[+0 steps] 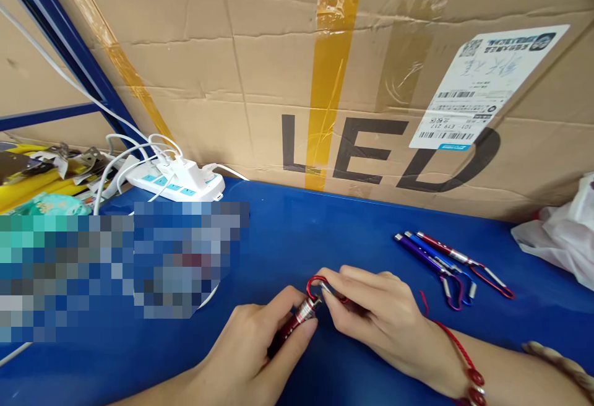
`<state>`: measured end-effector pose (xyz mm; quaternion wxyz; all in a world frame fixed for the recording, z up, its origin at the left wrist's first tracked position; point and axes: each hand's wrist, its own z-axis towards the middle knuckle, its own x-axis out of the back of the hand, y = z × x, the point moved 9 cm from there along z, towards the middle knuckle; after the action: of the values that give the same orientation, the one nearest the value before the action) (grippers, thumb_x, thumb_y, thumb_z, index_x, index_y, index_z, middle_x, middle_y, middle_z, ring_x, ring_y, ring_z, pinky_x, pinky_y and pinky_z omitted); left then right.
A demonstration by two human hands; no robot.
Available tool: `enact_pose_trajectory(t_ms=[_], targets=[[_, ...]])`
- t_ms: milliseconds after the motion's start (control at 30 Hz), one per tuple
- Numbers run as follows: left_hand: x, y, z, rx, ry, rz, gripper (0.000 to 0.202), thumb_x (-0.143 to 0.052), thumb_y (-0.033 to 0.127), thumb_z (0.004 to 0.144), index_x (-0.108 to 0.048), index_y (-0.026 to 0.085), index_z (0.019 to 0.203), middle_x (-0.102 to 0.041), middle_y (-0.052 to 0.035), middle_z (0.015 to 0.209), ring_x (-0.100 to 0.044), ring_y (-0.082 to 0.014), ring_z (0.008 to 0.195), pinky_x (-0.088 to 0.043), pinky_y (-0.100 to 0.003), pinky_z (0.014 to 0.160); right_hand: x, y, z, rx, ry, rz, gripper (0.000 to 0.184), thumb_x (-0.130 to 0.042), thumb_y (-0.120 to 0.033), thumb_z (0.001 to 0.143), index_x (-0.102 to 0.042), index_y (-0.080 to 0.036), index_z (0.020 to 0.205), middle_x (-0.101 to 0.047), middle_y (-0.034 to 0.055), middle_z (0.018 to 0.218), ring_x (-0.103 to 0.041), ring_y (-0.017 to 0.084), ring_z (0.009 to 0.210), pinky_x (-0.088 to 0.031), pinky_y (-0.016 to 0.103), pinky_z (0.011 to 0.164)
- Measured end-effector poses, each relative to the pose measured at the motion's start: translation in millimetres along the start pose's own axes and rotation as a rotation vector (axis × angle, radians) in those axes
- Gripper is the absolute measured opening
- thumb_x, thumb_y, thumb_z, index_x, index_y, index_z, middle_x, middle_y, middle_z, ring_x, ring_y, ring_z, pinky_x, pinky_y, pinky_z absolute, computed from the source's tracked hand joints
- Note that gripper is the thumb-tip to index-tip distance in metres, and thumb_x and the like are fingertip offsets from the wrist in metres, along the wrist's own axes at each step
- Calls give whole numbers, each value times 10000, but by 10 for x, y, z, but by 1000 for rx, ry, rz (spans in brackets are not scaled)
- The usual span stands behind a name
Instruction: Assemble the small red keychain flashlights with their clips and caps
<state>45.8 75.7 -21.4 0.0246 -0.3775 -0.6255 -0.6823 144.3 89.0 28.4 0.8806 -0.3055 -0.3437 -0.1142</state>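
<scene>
- A tall brown cardboard box (297, 72) printed "LED" stands like a wall behind the blue desk (288, 239).
- A white power strip (179, 184) with plugs lies at the desk's back left.
- Three slim metal keychain torches (445, 257), purple, blue and red, lie together right of the hands.
- The left hand (260, 347) is curled around a small red metal torch (297, 322), steadying it low over the desk's front edge.
- The right hand (371, 313) pinches the torch's red carabiner clip (318, 285), fingers pressed together.

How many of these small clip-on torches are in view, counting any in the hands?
4. One red torch is gripped by the left hand, the right hand on its clip. Three lie side by side on the blue table: purple, blue, red. The blurred patch may hide others.
</scene>
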Motion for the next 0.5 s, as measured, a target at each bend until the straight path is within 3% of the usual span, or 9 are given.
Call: enact_pose_trajectory(t_ms=[133,300,400,500], targets=[[18,-19,17,25,7,-76,251,-300,356,949,-353,202,758,-242,91,504,-226,-78,421,-195,-195,413,-44,80,6,-74,-51,67,189,-436,-201,925,-614,-145,891,-403,-25,595,-334,57,484,-322,170,468],[60,-69,21,61,54,-128,264,-312,387,948,-400,191,794,-294,80,529,-281,-77,453,-227,-188,431,-122,140,3,-123,-127,169,168,-467,-236,921,-603,-141,896,-480,-12,648,-419,60,538,-370,171,510],[78,-59,33,40,61,-106,277,-326,389,945,-438,182,800,-296,73,546,-272,-78,476,-232,-190,449,-127,141,6,-120,-115,241,164,-477,-194,906,-601,-166,1010,-539,1,735,-488,55,588,-408,142,524],[80,-28,51,18,48,-44,260,-363,361,934,-508,170,833,-309,63,570,-261,-80,499,-228,-190,462,-121,91,15,-100,-110,358,333,-525,-119,830,-540,-178,1158,-567,-5,801,-485,25,521,-396,104,448]])
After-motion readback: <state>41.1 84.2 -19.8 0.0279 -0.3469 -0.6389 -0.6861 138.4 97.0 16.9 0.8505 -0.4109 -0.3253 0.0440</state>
